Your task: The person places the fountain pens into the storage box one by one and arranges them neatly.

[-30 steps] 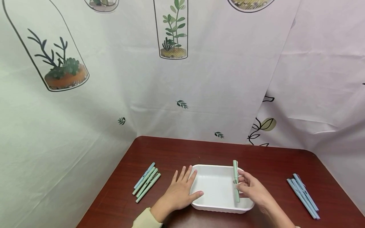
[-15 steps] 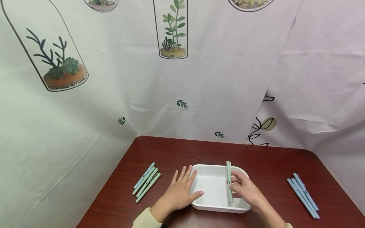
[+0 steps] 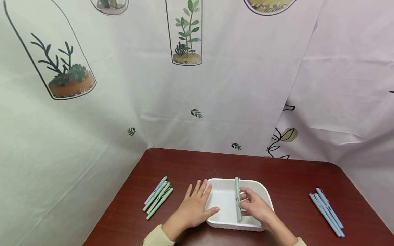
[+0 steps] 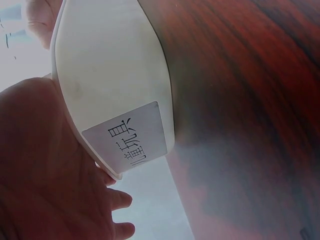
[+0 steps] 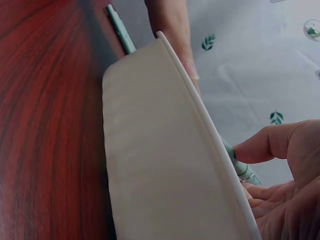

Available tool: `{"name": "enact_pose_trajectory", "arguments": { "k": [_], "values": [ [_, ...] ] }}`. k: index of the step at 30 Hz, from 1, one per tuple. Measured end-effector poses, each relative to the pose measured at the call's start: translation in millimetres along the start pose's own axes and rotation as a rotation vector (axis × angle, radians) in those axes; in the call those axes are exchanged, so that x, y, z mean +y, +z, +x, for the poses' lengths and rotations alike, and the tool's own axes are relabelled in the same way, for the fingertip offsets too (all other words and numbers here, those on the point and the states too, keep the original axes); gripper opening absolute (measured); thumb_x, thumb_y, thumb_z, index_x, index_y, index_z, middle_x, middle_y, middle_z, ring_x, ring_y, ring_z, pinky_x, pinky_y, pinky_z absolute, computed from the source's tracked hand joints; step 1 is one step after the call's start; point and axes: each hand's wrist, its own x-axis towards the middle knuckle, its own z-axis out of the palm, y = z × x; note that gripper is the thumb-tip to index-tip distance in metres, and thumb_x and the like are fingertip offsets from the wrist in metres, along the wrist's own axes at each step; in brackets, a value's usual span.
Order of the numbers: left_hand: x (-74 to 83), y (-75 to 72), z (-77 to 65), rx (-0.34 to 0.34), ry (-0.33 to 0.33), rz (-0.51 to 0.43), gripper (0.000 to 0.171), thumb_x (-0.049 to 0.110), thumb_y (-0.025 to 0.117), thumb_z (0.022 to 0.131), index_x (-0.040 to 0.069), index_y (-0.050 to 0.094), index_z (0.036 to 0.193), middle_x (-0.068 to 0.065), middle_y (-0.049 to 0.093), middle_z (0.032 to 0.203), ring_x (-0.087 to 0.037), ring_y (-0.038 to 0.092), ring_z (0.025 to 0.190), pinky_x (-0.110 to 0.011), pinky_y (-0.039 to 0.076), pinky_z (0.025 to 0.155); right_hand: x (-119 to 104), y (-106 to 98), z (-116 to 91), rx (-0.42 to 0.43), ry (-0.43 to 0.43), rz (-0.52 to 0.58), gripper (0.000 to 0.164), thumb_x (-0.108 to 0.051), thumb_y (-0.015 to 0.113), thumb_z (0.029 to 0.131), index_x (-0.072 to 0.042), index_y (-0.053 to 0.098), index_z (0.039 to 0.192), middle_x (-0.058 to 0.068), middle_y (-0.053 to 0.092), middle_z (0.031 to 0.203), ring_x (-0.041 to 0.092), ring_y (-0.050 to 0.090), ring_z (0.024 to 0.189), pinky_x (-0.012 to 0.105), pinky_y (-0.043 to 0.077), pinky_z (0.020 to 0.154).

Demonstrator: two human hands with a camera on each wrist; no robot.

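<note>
My right hand pinches a green pen between thumb and fingers, above the inside of a white plastic tray. The pen points away from me, its clip end toward the back rim. In the right wrist view the thumb presses on the pen just behind the tray wall. Spread flat, my left hand rests on the tray's left rim with fingers straight. A label with printed characters is stuck to the tray's outer side in the left wrist view.
To the left on the dark red table lie several green pens and a blue pen side by side. Several blue pens lie at the right. A printed white curtain hangs behind the table.
My right hand has carried the green pen leftward over the tray, from near its right rim toward the middle. The left hand has stayed at the left rim.
</note>
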Motion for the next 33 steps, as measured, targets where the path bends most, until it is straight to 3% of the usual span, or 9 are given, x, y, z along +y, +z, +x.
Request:
{"name": "enact_pose_trajectory", "arguments": {
  "k": [9,19,33],
  "values": [
    [-0.9,5.3,4.6,0.005,0.004,0.012,0.086,0.068,0.042,0.098,0.012,0.028,0.161,-0.013,0.019,0.168,-0.034,0.016,0.155,-0.060,0.014,0.122,1.7,12.0,8.2,-0.033,0.005,0.027,0.070,0.004,0.060,0.082,0.018,0.031,0.145,0.020,0.057,0.107,0.021,0.065,0.088,0.045,0.062,0.073],
    [-1.1,4.0,-0.3,0.002,0.005,0.015,0.086,0.066,0.043,0.099,0.009,0.027,0.161,-0.014,0.019,0.168,-0.035,0.016,0.155,-0.061,0.014,0.122,3.3,34.8,17.9,-0.088,0.048,0.034,0.071,0.003,0.060,0.078,0.018,0.035,0.143,0.017,0.057,0.102,0.021,0.065,0.084,0.042,0.062,0.070],
    [-3.2,3.8,-0.8,0.022,0.020,0.055,0.086,0.068,0.039,0.100,0.008,0.027,0.161,-0.011,0.019,0.169,-0.033,0.017,0.155,-0.059,0.015,0.122,1.7,50.1,28.7,-0.113,0.092,0.013,0.064,0.004,0.061,0.077,0.017,0.044,0.137,0.014,0.057,0.093,0.018,0.063,0.076,0.040,0.062,0.067]
  ]
}}
